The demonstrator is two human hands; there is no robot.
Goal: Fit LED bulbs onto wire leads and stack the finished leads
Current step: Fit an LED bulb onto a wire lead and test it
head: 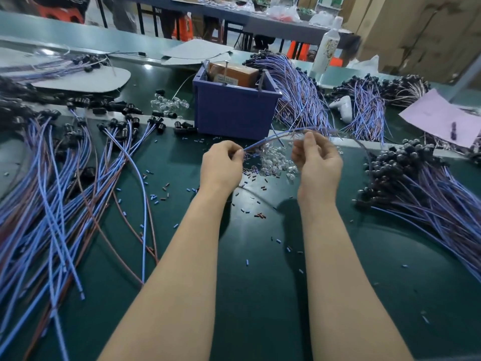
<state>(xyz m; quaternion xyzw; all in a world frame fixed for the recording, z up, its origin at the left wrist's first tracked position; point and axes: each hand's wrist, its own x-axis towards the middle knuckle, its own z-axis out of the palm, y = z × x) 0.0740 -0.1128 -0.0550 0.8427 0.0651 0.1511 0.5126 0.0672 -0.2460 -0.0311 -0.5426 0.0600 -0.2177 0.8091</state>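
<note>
Centre of frame: both hands are hovering above the green tabletop [260, 282].

- Left hand [221, 165] is pinching the blue end of one wire lead [270, 138] between thumb and fingertips. Its grip is clamped on the lead.
- Right hand [317, 158] is pinching the same lead further along, thumb and forefinger closed on it, with the other fingers curling loosely below.
- The lead is arching up from the left hand to the right hand, then blurring away rightward and down. Whether a bulb is sitting on it cannot be told because of the blur.

Clear LED bulbs [276, 162] are lying in a small pile on the tabletop, between and just beyond the two hands. A second pile of clear bulbs [169, 102] is lying at upper centre-left, left of a blue bin [234, 113] that is holding a brown box [234, 74].

Left half: loose blue and brown leads [65, 191] are fanning across the tabletop, black sockets at their far ends. Right edge: a dense heap of leads [421, 188] is lying with round black heads pointing toward centre. Another bundle [299, 87] is lying just right of the bin.

Short blue and brown sleeve offcuts [154, 196] are lying scattered over the tabletop. A bottle [326, 48] is standing at upper right, and a pink sheet [440, 113] is lying below it.
</note>
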